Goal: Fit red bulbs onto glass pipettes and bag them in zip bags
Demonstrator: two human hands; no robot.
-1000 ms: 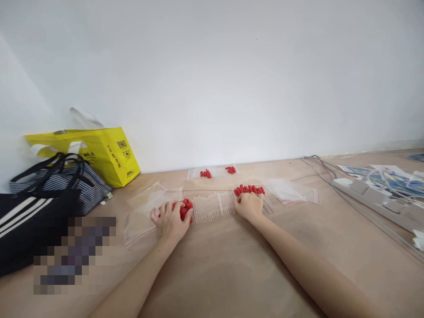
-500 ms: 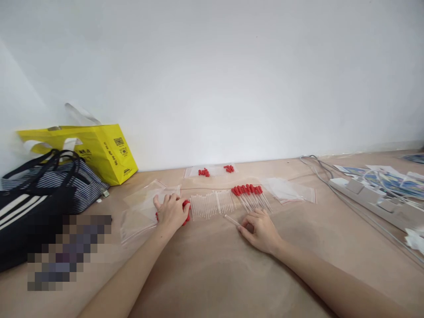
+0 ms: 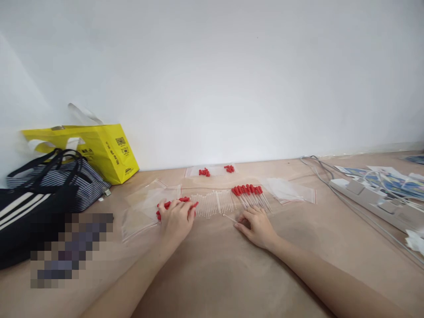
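My right hand pinches a thin clear tube, whose free end points left. My left hand is closed at the pile of red rubber bulbs; one red bulb shows at its fingertips. Between the hands, a row of clear tubes lies side by side. Just beyond my right hand are several tubes fitted with red bulbs. Parts of the left pile are hidden by my fingers.
Clear plastic bags lie at left and right. Near the wall, another bag bears red bulbs. A yellow bag and striped bag stand left; a white power strip with cables and printed sheets are right.
My left hand has shifted slightly right and toward me, with a red bulb now at its fingertips. More of the red pile shows. My right hand still holds the tube, moved slightly left.
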